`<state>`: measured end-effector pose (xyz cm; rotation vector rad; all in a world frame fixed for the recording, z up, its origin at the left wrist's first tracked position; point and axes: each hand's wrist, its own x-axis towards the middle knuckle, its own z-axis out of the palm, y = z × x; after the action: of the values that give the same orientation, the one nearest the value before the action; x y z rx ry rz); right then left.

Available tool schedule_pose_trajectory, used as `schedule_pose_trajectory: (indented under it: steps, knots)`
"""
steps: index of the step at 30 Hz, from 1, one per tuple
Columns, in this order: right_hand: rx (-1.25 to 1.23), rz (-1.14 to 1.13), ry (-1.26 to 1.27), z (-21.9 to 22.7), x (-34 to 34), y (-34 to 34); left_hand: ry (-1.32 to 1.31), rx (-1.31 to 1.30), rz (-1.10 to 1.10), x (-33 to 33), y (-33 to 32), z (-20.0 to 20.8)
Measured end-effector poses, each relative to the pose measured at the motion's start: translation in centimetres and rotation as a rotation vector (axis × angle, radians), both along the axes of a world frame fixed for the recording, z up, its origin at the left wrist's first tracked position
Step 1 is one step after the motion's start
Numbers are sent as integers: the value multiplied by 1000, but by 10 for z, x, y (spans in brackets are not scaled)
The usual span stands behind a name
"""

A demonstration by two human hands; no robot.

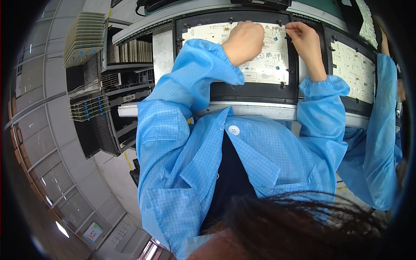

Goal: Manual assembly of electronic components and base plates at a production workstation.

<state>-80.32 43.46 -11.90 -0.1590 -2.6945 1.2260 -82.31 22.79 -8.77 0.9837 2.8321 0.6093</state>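
Observation:
A white circuit board [268, 77] with small blue and yellow parts lies in a black frame [255, 92], held round its edge by several black clips [231, 20]. Over the board's upper middle, my left hand [245, 42] is closed, knuckles up; its fingertips and anything in them are hidden. At the upper right corner, my right hand [306, 43] pinches thumb and forefinger together beside a black clip [280, 23]. Whatever is in that pinch is too small to make out.
Another framed circuit board [353, 71] lies to the right, near a co-worker's blue sleeve [381, 130]. On the left, racks hold several upright boards [130, 52] and stacked boards [84, 37]. A metal rail [255, 110] runs along the near side.

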Motion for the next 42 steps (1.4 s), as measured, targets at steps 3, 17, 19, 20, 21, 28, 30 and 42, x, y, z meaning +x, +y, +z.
schedule_pose_trajectory:
  steps: [3,17,19,20,21,28,30,42]
  knots:
    - [102,12,-19,1,-14,-3,28,-33,3,8,-7,-19]
    - [146,-9,-256,-1,-43,6,-116,196,29,9,-19,-13]
    - [114,-13,-273,-2,-45,5,-84,316,53,13,-26,-5]
    - [116,-20,-277,-2,-45,8,-89,318,47,15,-27,1]
    - [122,-25,-279,-3,-44,12,-135,353,60,17,-28,8]
    - [138,-26,-228,-6,-44,5,-290,507,208,39,-44,24]
    - [108,-29,-233,-10,-42,11,-329,531,229,46,-47,23]
    - [400,-85,-71,-9,-30,-8,-410,579,304,64,-52,10]
